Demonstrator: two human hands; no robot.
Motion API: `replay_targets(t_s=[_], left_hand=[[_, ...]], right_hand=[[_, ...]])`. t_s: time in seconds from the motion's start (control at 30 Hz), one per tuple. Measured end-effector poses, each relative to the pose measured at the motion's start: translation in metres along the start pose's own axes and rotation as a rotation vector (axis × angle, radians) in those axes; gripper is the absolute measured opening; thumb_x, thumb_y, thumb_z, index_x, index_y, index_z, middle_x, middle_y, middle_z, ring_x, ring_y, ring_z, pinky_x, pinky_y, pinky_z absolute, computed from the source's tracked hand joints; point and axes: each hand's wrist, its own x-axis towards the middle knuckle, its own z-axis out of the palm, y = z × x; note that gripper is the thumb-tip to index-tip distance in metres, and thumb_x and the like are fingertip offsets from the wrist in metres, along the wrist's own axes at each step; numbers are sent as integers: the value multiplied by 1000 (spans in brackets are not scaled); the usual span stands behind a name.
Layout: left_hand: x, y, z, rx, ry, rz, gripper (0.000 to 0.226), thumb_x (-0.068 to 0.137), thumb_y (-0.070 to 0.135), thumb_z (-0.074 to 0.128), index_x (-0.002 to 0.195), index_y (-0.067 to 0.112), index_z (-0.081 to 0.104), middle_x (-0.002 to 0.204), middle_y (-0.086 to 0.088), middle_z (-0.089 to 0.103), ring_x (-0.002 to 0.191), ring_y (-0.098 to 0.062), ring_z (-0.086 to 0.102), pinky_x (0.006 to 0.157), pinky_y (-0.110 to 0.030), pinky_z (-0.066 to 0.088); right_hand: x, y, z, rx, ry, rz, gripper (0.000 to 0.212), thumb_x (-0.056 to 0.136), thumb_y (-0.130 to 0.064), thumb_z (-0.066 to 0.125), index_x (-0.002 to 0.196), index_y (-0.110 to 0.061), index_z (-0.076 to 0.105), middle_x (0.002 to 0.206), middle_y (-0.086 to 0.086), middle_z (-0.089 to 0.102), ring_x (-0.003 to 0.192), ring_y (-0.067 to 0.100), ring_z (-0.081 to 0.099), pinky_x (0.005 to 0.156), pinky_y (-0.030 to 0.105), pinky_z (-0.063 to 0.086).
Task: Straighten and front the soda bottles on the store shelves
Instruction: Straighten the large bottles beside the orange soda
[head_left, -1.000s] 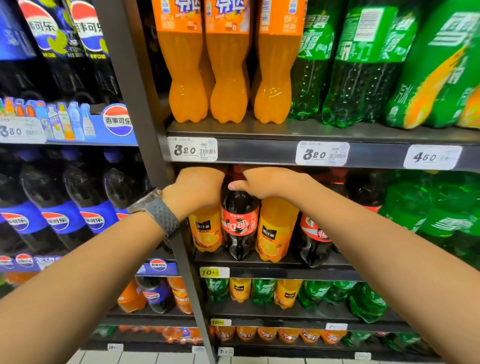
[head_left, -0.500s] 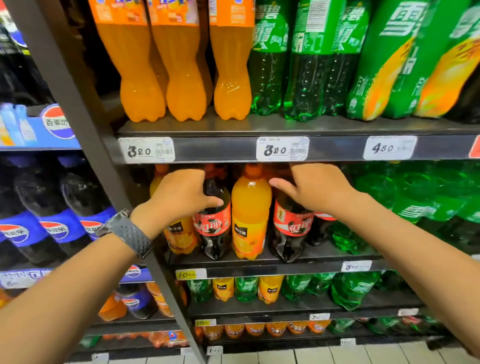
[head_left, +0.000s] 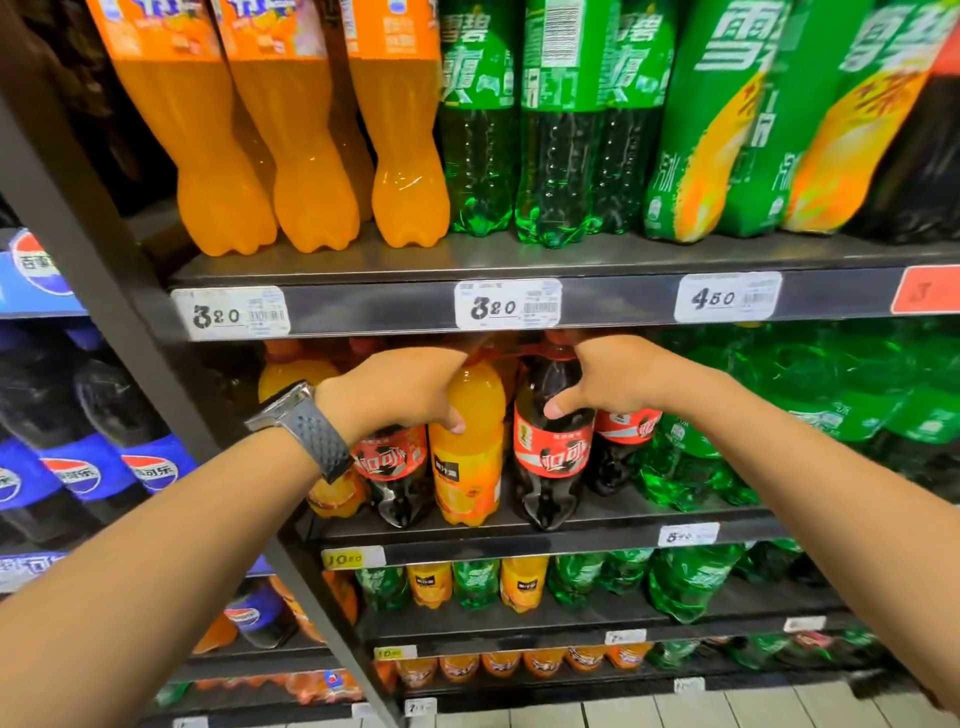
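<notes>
On the second shelf (head_left: 545, 543) stand mixed bottles. My left hand (head_left: 395, 389), with a grey watch on the wrist, grips the shoulder of an orange soda bottle (head_left: 467, 457). My right hand (head_left: 608, 376) grips the neck of a dark cola bottle with a red label (head_left: 550, 467) just to its right. Another cola bottle (head_left: 395, 478) stands left of the orange one, partly behind my left wrist. One more cola bottle (head_left: 623, 447) peeks out behind my right wrist. Both held bottles stand upright at the shelf's front.
Green soda bottles (head_left: 691, 467) fill the shelf to the right. The upper shelf (head_left: 363, 306) carries tall orange and green bottles and price tags. A slanted dark post (head_left: 156, 364) separates a bay of blue-labelled cola bottles (head_left: 88, 457) on the left. Lower shelves hold smaller bottles.
Both hands shifted one bottle to the right: the left from the left cola bottle to the orange one, the right stays on the red-labelled cola bottle. The view swung right.
</notes>
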Motion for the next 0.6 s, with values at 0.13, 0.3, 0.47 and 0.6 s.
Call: replay_targets(t_s=[0.13, 0.3, 0.47, 0.6], left_hand=[[0, 2, 2, -5, 37, -84, 52, 63, 59, 77, 69, 29, 34, 68, 17, 40, 61, -9, 41, 48, -25, 25], [-4, 20, 7, 51, 207, -188, 61, 58, 69, 73, 63, 24, 33, 59, 13, 39, 53, -1, 31, 44, -25, 19], [-10, 33, 10, 46, 292, -241, 63, 56, 68, 75, 61, 21, 34, 59, 7, 40, 52, -8, 34, 44, -28, 19], [-15, 41, 9, -28, 309, -289, 62, 56, 62, 80, 63, 19, 36, 62, 5, 41, 58, -16, 40, 47, -31, 24]], right_hand=[[-2, -1, 2, 86, 95, -73, 57, 65, -57, 78, 60, -33, 26, 51, -16, 27, 47, 1, 29, 44, 20, 19], [1, 3, 7, 111, 105, -122, 47, 67, -56, 77, 68, -29, 39, 60, -13, 37, 53, 5, 37, 46, 21, 24], [3, 5, 13, 135, 149, -135, 51, 68, -55, 77, 66, -24, 36, 60, -6, 44, 54, 7, 41, 45, 25, 24], [3, 2, 11, 135, 122, -104, 53, 68, -58, 75, 66, -13, 47, 58, 1, 49, 54, 16, 48, 46, 30, 30]])
